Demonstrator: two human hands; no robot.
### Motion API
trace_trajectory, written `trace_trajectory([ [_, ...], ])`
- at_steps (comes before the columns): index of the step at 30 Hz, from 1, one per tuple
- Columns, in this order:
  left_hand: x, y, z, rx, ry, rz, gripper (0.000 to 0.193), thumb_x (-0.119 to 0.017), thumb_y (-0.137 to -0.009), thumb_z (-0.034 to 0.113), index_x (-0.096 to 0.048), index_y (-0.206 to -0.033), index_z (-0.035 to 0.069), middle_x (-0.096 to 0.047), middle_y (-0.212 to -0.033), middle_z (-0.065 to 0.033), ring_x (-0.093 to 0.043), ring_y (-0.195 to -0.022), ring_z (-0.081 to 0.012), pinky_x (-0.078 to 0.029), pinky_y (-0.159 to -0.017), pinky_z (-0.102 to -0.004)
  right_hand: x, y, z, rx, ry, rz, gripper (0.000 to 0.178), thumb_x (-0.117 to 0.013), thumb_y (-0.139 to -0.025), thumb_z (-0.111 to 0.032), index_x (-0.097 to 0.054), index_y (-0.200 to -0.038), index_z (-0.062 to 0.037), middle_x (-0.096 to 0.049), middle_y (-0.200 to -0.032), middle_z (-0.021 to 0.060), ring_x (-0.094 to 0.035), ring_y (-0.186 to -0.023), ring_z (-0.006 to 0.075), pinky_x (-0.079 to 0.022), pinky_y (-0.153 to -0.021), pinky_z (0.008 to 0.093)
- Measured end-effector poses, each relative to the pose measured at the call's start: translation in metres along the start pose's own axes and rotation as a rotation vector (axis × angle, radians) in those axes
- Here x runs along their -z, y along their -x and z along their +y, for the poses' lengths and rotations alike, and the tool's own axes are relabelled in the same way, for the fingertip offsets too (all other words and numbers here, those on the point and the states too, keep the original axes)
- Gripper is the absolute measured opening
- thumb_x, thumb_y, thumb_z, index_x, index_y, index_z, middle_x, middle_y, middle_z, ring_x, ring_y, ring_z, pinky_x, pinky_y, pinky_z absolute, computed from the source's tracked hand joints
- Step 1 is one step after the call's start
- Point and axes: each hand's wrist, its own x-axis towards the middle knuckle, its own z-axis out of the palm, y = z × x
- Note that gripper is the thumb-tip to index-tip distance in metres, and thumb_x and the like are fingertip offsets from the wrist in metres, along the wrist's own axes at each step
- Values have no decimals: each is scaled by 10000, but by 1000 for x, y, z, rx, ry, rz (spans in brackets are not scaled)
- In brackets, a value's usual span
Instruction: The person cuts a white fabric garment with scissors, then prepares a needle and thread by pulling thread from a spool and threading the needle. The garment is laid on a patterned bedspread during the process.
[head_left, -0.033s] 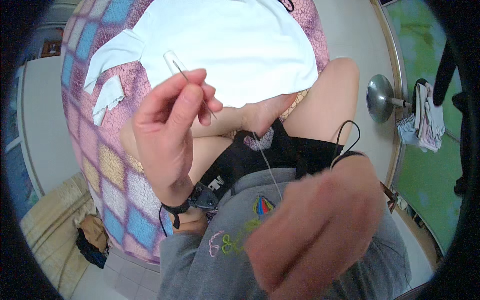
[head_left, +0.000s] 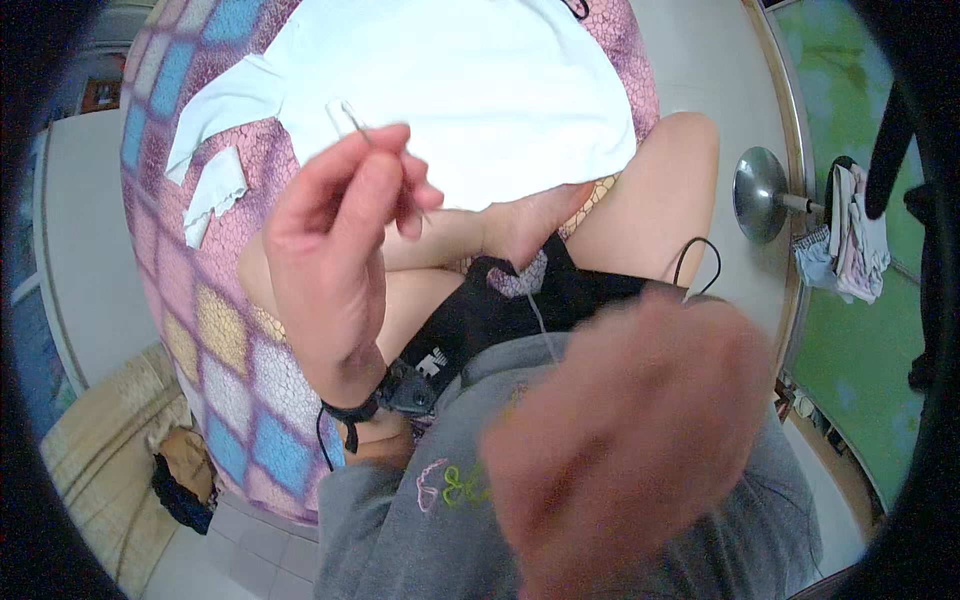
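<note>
My left hand (head_left: pixel 345 215) is raised with thumb and fingers pinched on a thin metal needle (head_left: pixel 365 135), which sticks out above and below the fingertips. My right hand (head_left: pixel 630 430) is close to the camera, smeared by motion, its fingers curled together. A grey thread (head_left: pixel 540 318) runs out of it, with the free end standing up over my lap. Beyond the left hand, a white long-sleeved garment (head_left: pixel 460 110) is spread out. A small pale tube-like shape (head_left: pixel 337 112) lies on it behind the needle, too indistinct to name.
My crossed legs (head_left: pixel 665 190) rest on a checked plush blanket (head_left: pixel 225 335). A small white cloth piece (head_left: pixel 215 195) lies beside the sleeve. To the right are a round metal disc on a stem (head_left: pixel 760 195) and hanging cloths (head_left: pixel 855 235). A beige draped cover (head_left: pixel 110 470) is at lower left.
My right hand has shifted slightly and turned, and the thread's free end has moved a little right. My left hand keeps its pinch on the needle, almost in place.
</note>
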Motion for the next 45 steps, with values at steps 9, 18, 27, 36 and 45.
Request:
trace_trajectory([
  [9,-5,-14,-16,-131,80,40,250,-576,-886,85,-581,-1099,-46,-646,-922,-126,-634,-758,-169,-530,-669,-244,-57,-43,-74,-12,-2589,-484,67,-610,-816,-40,-618,-836,22,-625,-697,42,-566,-587,66,-453,-518,192],
  [18,-9,-10,-15,-237,-145,133,260,-582,-888,99,-588,-1098,-54,-644,-941,-106,-617,-802,-141,-521,-717,-249,-47,-39,-91,4,-2153,136,89,-611,-735,-85,-592,-679,-19,-593,-643,64,-580,-557,174,-458,-483,275],
  [27,-2,-6,-14,-189,-231,105,344,-550,-902,98,-496,-1207,-53,-580,-1138,-135,-591,-992,-200,-489,-844,-285,-47,-36,-98,-138,-2336,24,117,-613,-660,-134,-546,-590,-68,-540,-603,83,-565,-551,260,-459,-478,340],
  [36,2,-6,-16,-213,-241,76,345,-547,-906,111,-498,-1207,-51,-588,-1124,-138,-597,-977,-199,-495,-835,-288,-45,-39,-84,6,-2126,35,143,-609,-666,-148,-528,-576,-72,-528,-592,82,-558,-548,253,-454,-473,343],
  [45,2,-5,-13,-203,-243,81,351,-547,-901,86,-489,-1217,-56,-583,-1138,-142,-593,-994,-206,-490,-845,-287,-48,-35,-96,-46,-2232,137,162,-618,-669,-158,-513,-575,-79,-513,-587,70,-557,-556,242,-450,-473,339],
])
